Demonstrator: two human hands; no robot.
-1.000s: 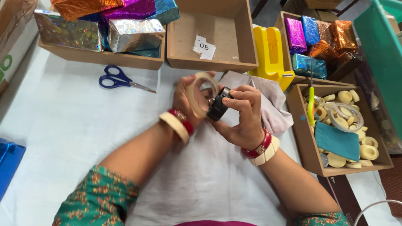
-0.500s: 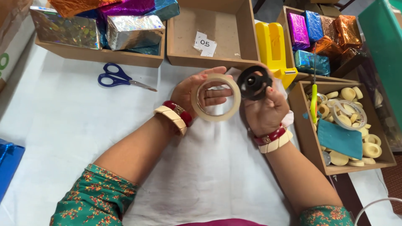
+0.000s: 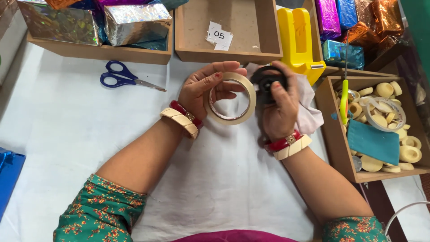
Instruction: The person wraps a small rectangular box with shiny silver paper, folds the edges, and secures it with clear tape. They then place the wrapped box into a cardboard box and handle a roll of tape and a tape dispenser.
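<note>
My left hand [image 3: 201,87] holds a beige roll of tape [image 3: 233,99] upright, fingers through and around its ring. Close to its right, my right hand [image 3: 280,110] grips a black round tape-dispenser wheel [image 3: 264,80], fingers wrapped over it. Roll and wheel are almost touching above the white cloth-covered table [image 3: 67,116]. Both wrists wear red and cream bangles. A yellow tape dispenser body [image 3: 298,38] stands just behind the wheel.
Blue-handled scissors [image 3: 123,77] lie at the left. Behind are a wooden tray with shiny wrapped boxes [image 3: 130,22] and a wooden tray with a paper label [image 3: 224,27]. At the right, a wooden box [image 3: 333,130] holds tape cores and a teal cloth. White cloth [image 3: 309,110] lies under my right hand.
The hands moved apart from a tight grip together, then the tape roll and black wheel drew close again, slightly lower over the table.
</note>
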